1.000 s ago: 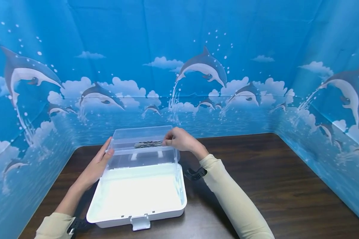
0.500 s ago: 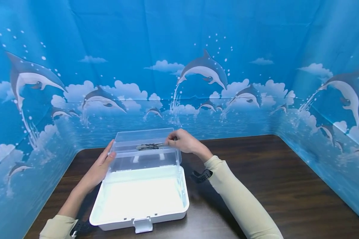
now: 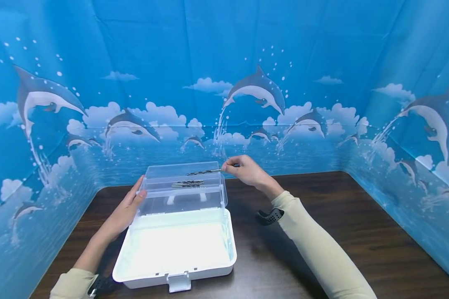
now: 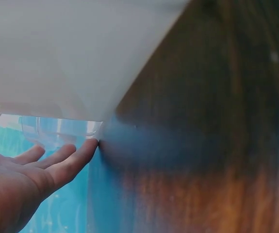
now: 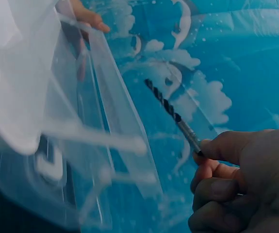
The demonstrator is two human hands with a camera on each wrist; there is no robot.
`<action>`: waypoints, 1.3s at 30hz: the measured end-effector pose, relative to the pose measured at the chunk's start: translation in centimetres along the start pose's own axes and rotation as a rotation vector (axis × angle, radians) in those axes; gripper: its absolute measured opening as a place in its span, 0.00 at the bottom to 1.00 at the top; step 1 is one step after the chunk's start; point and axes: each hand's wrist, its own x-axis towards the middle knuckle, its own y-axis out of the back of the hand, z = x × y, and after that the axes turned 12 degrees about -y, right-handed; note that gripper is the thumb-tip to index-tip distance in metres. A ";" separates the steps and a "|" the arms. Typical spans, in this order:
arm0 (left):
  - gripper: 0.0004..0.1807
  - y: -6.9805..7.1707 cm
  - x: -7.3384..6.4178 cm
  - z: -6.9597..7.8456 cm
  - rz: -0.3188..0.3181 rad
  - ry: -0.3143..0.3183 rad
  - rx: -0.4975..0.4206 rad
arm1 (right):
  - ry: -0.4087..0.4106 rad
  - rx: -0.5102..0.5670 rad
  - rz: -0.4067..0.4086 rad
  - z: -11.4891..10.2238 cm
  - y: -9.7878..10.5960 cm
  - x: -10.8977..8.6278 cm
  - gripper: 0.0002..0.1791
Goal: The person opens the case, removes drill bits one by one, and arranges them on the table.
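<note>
A white plastic box [image 3: 176, 245] lies with its clear lid [image 3: 159, 202] raised at the back. Several drill bits [image 3: 188, 183] lie in a clear compartment of the lid. Between right thumb and fingers, my right hand [image 3: 245, 168] pinches one drill bit [image 3: 203, 172] by its shank, the dark fluted tip pointing left. In the right wrist view, this drill bit [image 5: 166, 104] angles up and away from the fingertips. At the lid's left end, my left hand [image 3: 125, 207] holds the edge, thumb in front and the other fingers behind.
The box stands on a dark wooden table [image 3: 321, 220], its white front latch [image 3: 179, 282] hanging down. A blue dolphin-print curtain [image 3: 224, 74] rises around the table's back and sides.
My right hand has lifted a drill bit out of the compartment and moved right and slightly up. My left hand keeps its place on the lid.
</note>
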 end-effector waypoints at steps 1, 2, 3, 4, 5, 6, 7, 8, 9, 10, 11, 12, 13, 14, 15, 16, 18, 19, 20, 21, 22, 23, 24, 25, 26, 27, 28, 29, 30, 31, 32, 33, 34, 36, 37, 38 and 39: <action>0.37 0.0 0.0 0.0 0.001 0.001 0.000 | -0.007 0.008 0.010 0.4 0.4 -0.3 0.15; 0.37 0.0 -0.1 0.0 0.003 0.002 0.001 | -0.015 0.018 0.020 0.8 0.9 -0.5 0.15; 0.37 0.0 -0.1 0.0 0.004 0.002 0.001 | -0.024 0.027 0.025 1.2 1.3 -0.7 0.16; 0.37 0.0 -0.1 0.0 0.004 0.000 -0.002 | -0.034 0.036 0.034 1.6 1.8 -1.0 0.16; 0.37 0.0 -0.2 0.0 0.004 -0.001 -0.004 | -0.044 0.041 0.042 2.0 2.3 -1.3 0.16; 0.37 0.1 -0.2 0.0 0.005 -0.002 -0.006 | -0.054 0.045 0.051 2.3 2.8 -1.5 0.16; 0.37 0.1 -0.3 0.0 0.007 -0.003 -0.010 | -0.063 0.053 0.059 2.7 3.3 -1.8 0.16; 0.37 0.2 -0.4 0.0 0.008 -0.004 -0.013 | -0.071 0.057 0.069 3.1 3.8 -2.0 0.16; 0.37 0.3 -0.4 0.0 0.009 -0.007 -0.016 | -0.079 0.059 0.078 3.4 4.3 -2.2 0.16; 0.37 0.4 -0.5 0.0 0.010 -0.008 -0.019 | -0.090 0.061 0.090 3.8 4.8 -2.3 0.16; 0.37 0.5 -0.6 0.0 0.011 -0.009 -0.018 | -0.103 0.067 0.098 4.2 5.3 -2.5 0.16; 0.37 0.6 -0.6 0.0 0.012 -0.010 -0.019 | -0.114 0.069 0.105 4.7 5.7 -2.5 0.16; 0.37 0.7 -0.7 -0.1 0.013 -0.009 -0.020 | -0.124 0.071 0.110 5.3 6.0 -2.6 0.16; 0.36 0.8 -0.7 -0.1 0.014 -0.008 -0.021 | -0.138 0.064 0.117 5.9 6.3 -2.6 0.16; 0.36 0.9 -0.8 -0.1 0.015 -0.008 -0.022 | -0.155 0.065 0.118 6.6 6.6 -2.5 0.17; 0.36 0.9 -0.8 -0.2 0.015 -0.007 -0.023 | -0.171 0.066 0.117 7.3 6.8 -2.4 0.17; 0.36 1.0 -0.9 -0.3 0.014 -0.002 -0.023 | -0.204 0.056 0.112 9.1 7.0 -2.2 0.17; 0.36 1.0 -0.9 -0.3 0.013 0.000 -0.024 | -0.230 0.074 0.102 9.9 7.2 -2.1 0.17; 0.36 1.0 -0.9 -0.3 0.011 0.000 -0.026 | -0.258 0.100 0.092 10.8 7.3 -2.1 0.16; 0.36 0.9 -0.8 -0.4 0.009 0.000 -0.027 | -0.281 0.122 0.083 11.6 7.4 -2.0 0.16; 0.36 0.9 -0.8 -0.4 0.008 0.001 -0.025 | -0.297 0.132 0.080 12.4 7.6 -2.0 0.17; 0.36 0.8 -0.7 -0.3 0.008 0.001 -0.024 | -0.316 0.148 0.072 13.1 7.7 -2.0 0.17; 0.36 0.8 -0.6 -0.3 0.008 0.002 -0.022 | -0.330 0.165 0.064 13.6 7.8 -2.0 0.18; 0.36 0.7 -0.6 -0.2 0.009 0.003 -0.020 | -0.349 0.183 0.061 14.2 7.9 -2.0 0.18; 0.36 0.6 -0.5 -0.2 0.010 0.003 -0.019 | -0.353 0.173 0.058 14.7 8.0 -1.9 0.19; 0.36 0.6 -0.4 -0.1 0.010 0.003 -0.017 | -0.356 0.149 0.058 15.2 8.2 -1.9 0.19; 0.36 0.5 -0.4 0.0 0.009 0.005 -0.016 | -0.362 0.134 0.053 15.6 8.2 -1.9 0.20; 0.36 0.4 -0.3 0.0 0.008 0.005 -0.018 | -0.367 0.117 0.048 15.9 8.3 -1.9 0.20; 0.36 0.4 -0.3 0.1 0.006 0.005 -0.019 | -0.370 0.096 0.047 16.2 8.4 -1.9 0.19; 0.36 0.3 -0.2 0.2 0.005 0.003 -0.022 | -0.372 0.075 0.045 16.5 8.4 -1.9 0.19; 0.36 0.2 -0.2 0.2 0.003 0.000 -0.024 | -0.369 0.059 0.043 16.7 8.5 -1.9 0.19; 0.36 0.2 -0.2 0.2 0.002 0.000 -0.024 | -0.369 0.043 0.045 16.9 8.5 -1.9 0.18; 0.36 0.1 -0.2 0.2 0.001 -0.003 -0.025 | -0.368 0.033 0.045 17.1 8.5 -2.0 0.18; 0.36 0.0 -0.2 0.2 0.001 -0.001 -0.026 | -0.367 0.021 0.047 17.4 8.4 -2.0 0.17; 0.36 0.1 -0.1 0.2 -0.001 0.002 -0.023 | -0.364 0.019 0.047 17.6 8.3 -1.9 0.17; 0.35 0.1 -0.1 0.1 -0.003 0.004 -0.021 | -0.362 0.018 0.048 17.8 8.3 -1.9 0.17; 0.35 0.2 -0.1 0.1 -0.004 0.006 -0.019 | -0.358 0.016 0.048 18.0 8.2 -1.8 0.17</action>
